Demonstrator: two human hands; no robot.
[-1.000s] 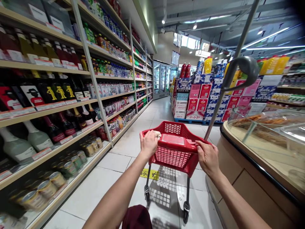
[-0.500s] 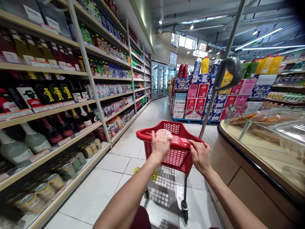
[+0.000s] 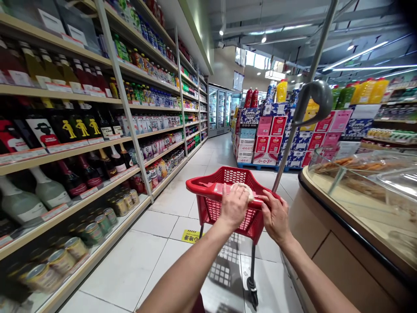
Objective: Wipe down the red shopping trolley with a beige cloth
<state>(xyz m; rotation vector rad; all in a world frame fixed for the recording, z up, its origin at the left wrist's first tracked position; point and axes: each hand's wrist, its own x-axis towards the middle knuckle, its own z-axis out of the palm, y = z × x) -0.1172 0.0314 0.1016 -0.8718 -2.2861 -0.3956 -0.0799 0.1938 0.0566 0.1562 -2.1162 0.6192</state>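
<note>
A red plastic shopping cart (image 3: 192,186) with a perforated basket stands right in front of me. My left hand (image 3: 235,206) is closed over a whitish cloth (image 3: 246,191), pressing it against the flat pink-red panel at the cart's near rim. My right hand (image 3: 275,215) grips the near right corner of that rim, its fingers bent over the edge and its thumb underneath. A grey metal pole (image 3: 284,163) with a dark grey looped handle (image 3: 312,102) rises at the cart's right side.
Shelves (image 3: 65,154) of bottles and cans line the left. A glass-topped food counter (image 3: 352,217) stands close on the right. Stacked drink cartons (image 3: 272,137) are ahead, with fridges (image 3: 218,108) farther back. A yellow floor sign (image 3: 190,235) lies on the tiles.
My left hand has slid with the cloth rightward along the cart's near rim, toward my right hand. My right hand stays at the corner. More of the yellow floor sign shows.
</note>
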